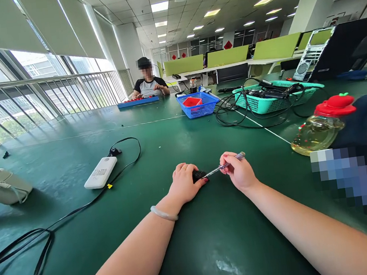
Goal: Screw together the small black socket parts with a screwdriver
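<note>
On the green table, my left hand point(185, 182) is closed round a small dark object point(198, 175). Most of that object is covered by my fingers, so its kind is unclear; its black surface looks rough or dotted. My right hand point(238, 171) grips a slim screwdriver point(221, 167) with a thin metal shaft and a partly see-through handle. The shaft points left and slightly down, and its tip reaches the dark object beside my left thumb. Whether the tip sits in it or only touches it, I cannot tell.
Left of my hands lie a white power bank point(100, 172) and a black cable point(74, 211). Ahead are a blue basket point(199, 109) and a teal basket point(260, 105) of cables. A red-lidded bottle point(318, 133) stands right. Across the table, a person point(149, 85) sits behind a blue tray point(138, 102).
</note>
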Tool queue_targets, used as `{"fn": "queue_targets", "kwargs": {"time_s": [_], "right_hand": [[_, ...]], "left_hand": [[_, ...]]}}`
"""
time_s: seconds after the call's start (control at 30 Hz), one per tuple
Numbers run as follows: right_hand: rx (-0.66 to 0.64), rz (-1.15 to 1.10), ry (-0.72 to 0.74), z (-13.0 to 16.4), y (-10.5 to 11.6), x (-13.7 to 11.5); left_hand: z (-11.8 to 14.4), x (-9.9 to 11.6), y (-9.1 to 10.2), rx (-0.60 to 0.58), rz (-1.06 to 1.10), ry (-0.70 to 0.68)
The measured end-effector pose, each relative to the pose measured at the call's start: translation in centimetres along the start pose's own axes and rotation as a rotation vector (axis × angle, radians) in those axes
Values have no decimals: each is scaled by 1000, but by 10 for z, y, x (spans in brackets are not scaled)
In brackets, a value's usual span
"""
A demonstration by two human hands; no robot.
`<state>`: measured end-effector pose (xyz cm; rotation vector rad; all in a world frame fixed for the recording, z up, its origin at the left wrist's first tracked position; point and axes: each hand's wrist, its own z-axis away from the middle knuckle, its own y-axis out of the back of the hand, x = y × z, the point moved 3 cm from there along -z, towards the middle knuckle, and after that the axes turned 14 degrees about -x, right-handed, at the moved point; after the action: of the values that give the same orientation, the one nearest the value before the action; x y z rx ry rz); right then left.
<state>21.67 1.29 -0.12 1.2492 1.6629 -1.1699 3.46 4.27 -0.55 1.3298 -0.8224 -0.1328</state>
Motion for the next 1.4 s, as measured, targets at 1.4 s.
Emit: {"fn": "queue_targets", "kwargs": {"time_s": [1.4], "right_hand": [[-542,1265,609,42,-61,-38]], "left_hand": [[-1,-3,3,55,100,7]]}}
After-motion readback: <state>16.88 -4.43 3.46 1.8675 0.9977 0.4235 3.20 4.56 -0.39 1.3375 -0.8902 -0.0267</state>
